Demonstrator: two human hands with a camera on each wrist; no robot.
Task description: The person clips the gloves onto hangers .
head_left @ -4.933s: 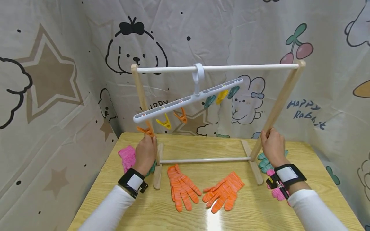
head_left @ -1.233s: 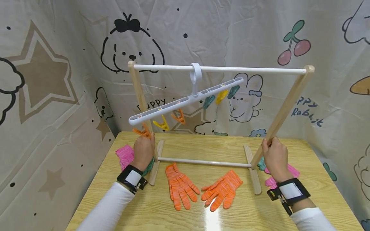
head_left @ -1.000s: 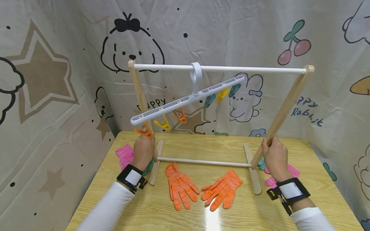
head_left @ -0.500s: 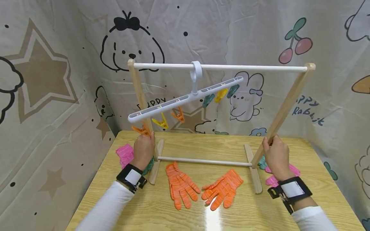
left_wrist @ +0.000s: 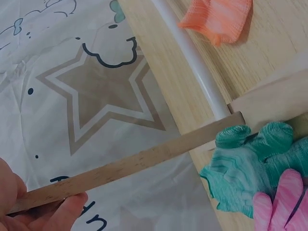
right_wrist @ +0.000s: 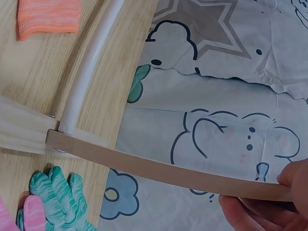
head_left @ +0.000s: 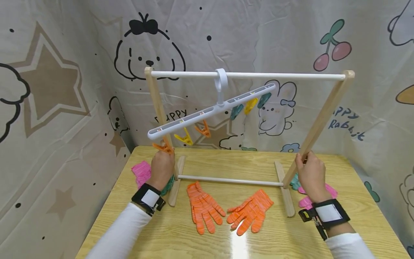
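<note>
A small wooden clothes rack (head_left: 313, 131) with white crossbars stands on the table, and both hands hold it. My left hand (head_left: 162, 167) grips the left post (left_wrist: 144, 166), with fingers and thumb on either side of it. On the other side, my right hand (head_left: 311, 176) grips the right post (right_wrist: 178, 175) low down. A pale clip hanger (head_left: 220, 106) hangs by its hook from the top bar (head_left: 284, 76), turned at an angle. Orange, yellow and teal clothes pegs (head_left: 250, 106) dangle from it; one orange peg (head_left: 162, 146) overlaps my left hand in the head view.
Two orange gloves (head_left: 205, 208) lie flat in front of the lower bar (head_left: 229, 181). Pink (head_left: 141, 173) and teal gloves (left_wrist: 240, 178) lie outside the left post, with more teal (right_wrist: 60, 197) and pink ones (head_left: 330, 190) outside the right. A patterned curtain (head_left: 207, 36) hangs behind the table (head_left: 129, 233).
Since the oldest frame, the rack's right side has come nearer and to the right with my right hand, so the rack stands turned. Lately only the hanger sways slightly.
</note>
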